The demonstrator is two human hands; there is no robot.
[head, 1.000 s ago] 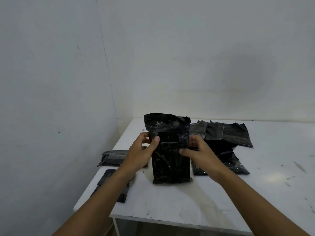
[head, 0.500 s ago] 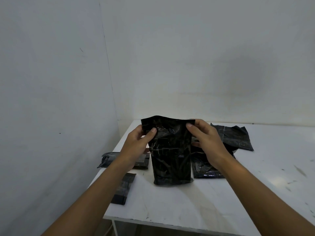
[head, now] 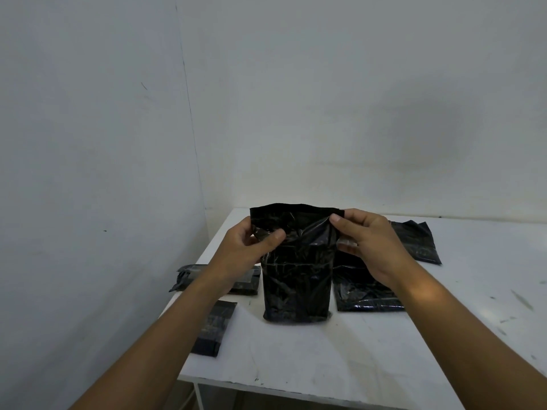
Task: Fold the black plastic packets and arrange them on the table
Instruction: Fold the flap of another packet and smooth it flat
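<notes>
Now my left grip [head: 251,250] and right grip [head: 373,244] each pinch an upper corner of the black packet [head: 296,279], thumbs in front. Its bottom edge rests on the white surface [head: 325,350], long axis running up and away from me; its contents I cannot tell. Folded packets [head: 214,327] lie left of it, flat packets [head: 364,294] right.

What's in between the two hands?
A black plastic packet stands there on the white table; the left hand and the right hand each pinch a top corner. The head view shows it.
</notes>
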